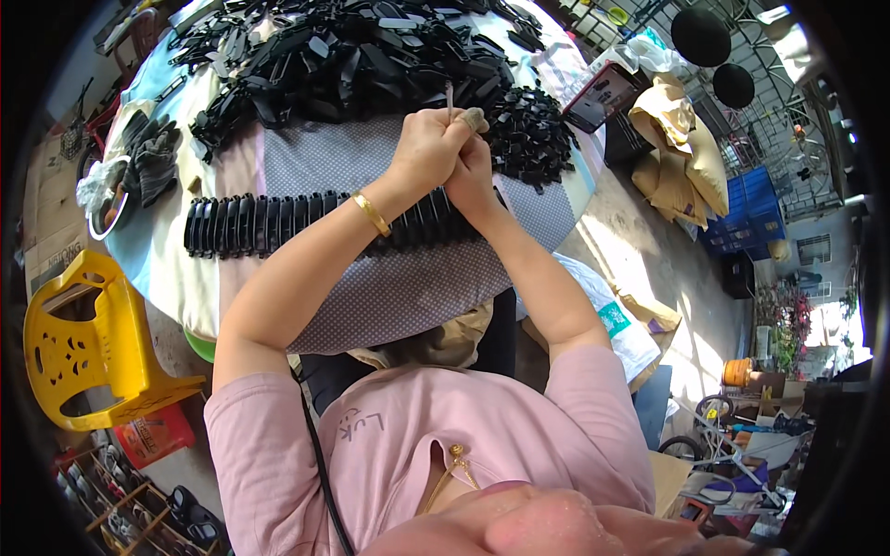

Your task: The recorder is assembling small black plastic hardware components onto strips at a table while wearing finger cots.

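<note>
My left hand, with a gold bracelet at the wrist, is closed and pressed against my right hand. The fingers of my right hand are bent and mostly covered by the left. A pale cover wraps one fingertip where the hands meet. A thin, light-coloured sliver sticks up from between the hands; what they hold is otherwise hidden. Under my forearms runs a row of black plastic pieces standing side by side. Beyond my hands lies a heap of long black plastic parts. Smaller black pieces are piled to the right.
A dotted grey cloth covers the round table's near part. Black gloves lie at the left edge beside a bowl. A yellow plastic chair stands at left. Brown sacks and blue crates stand at right.
</note>
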The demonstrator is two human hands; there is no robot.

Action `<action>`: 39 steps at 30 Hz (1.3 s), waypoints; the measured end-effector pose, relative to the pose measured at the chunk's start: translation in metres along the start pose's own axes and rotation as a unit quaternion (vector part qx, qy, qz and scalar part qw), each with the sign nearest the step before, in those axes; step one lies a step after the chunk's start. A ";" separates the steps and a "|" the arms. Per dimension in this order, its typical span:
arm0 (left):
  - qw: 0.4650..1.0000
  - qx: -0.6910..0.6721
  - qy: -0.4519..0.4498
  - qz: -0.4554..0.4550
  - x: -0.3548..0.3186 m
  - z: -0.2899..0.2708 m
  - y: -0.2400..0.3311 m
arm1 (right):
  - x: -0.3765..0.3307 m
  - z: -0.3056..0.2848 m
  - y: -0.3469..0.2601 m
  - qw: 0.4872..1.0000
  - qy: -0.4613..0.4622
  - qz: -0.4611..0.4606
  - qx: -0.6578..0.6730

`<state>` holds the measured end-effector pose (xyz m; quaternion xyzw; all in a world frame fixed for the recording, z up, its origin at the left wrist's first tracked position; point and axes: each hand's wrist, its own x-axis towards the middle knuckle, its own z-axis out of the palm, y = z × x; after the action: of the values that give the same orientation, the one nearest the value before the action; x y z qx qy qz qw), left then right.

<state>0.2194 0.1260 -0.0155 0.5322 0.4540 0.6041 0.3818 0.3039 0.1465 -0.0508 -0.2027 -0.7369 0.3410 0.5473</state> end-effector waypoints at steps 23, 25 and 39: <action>0.989 0.143 -0.001 -0.029 0.004 -0.022 0.020 | 0.005 0.013 -0.022 0.970 0.012 0.190 0.151; 0.988 0.138 -0.009 -0.061 0.008 -0.027 0.027 | 0.012 0.013 -0.025 0.963 -0.031 0.238 0.126; 0.991 0.128 0.022 -0.011 0.003 -0.035 0.021 | 0.011 0.030 -0.025 0.968 -0.002 0.206 0.145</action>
<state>0.1851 0.1174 0.0048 0.5583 0.5417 0.5487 0.3064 0.2742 0.1278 -0.0303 -0.2682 -0.6228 0.5501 0.4874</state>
